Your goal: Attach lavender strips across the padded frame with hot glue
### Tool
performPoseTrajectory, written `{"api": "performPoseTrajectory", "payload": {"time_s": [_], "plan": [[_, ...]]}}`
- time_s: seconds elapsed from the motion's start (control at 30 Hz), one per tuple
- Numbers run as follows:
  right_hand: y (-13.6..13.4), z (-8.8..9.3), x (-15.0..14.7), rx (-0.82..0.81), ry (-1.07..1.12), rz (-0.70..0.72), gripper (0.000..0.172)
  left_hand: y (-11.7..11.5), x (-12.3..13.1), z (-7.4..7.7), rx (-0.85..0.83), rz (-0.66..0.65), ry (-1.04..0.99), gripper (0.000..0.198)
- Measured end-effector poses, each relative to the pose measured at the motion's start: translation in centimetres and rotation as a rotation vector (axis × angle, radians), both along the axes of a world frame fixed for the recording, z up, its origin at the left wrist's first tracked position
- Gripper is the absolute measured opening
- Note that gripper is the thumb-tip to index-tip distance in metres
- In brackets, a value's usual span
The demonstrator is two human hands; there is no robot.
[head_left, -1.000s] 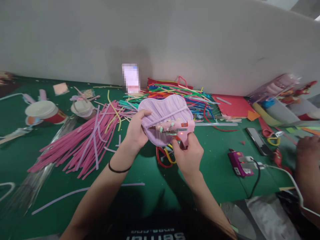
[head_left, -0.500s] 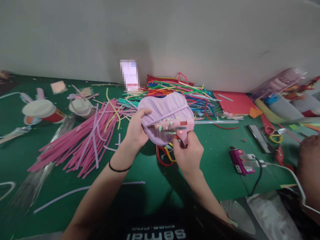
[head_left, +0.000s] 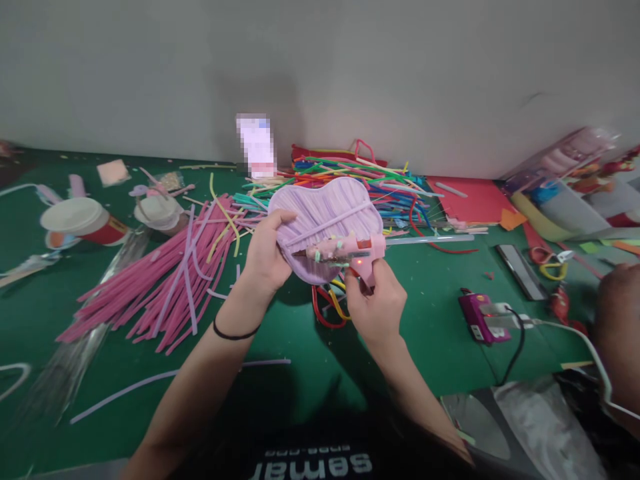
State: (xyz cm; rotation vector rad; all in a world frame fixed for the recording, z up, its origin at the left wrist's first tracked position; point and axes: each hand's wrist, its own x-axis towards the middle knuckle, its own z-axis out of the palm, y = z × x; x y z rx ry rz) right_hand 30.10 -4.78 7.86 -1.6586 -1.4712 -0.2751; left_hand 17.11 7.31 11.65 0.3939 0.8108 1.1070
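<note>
A lilac wavy-edged panel [head_left: 320, 207], apparently made of pipe cleaners laid side by side with a strip across it, is held up over the table by its left edge in my left hand [head_left: 270, 257]. My right hand [head_left: 377, 300] grips the handle of a pink glue gun [head_left: 367, 257], fingers wrapped around the trigger area. The gun's nozzle points left, over the lower left of the panel near my left fingers; whether it touches cannot be made out. A clear glue stick [head_left: 430, 240] sticks out of the gun's back. A small orange light glows on the gun.
Pink pipe cleaners [head_left: 150, 287] lie in a heap at left, beside two cups, one a white-lidded cup [head_left: 77, 217]. Behind the panel is a multicoloured pile [head_left: 400, 193]. Scissors [head_left: 553, 267] and a purple power adapter [head_left: 483, 320] with cables are at right, near another person's arm [head_left: 620, 333].
The panel and my left hand have shifted slightly left and up in the view. The glue gun stays over the panel's lower part, still in my right hand.
</note>
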Motion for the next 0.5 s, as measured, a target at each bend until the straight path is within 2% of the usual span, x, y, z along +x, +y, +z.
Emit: {"api": "performPoseTrajectory", "payload": {"time_s": [0.5], "plan": [[-0.36, 0.06, -0.03, -0.006, 0.002, 0.047, 0.007, 0.61, -0.53, -0.1, 0.041, 0.016, -0.034, 0.013]]}}
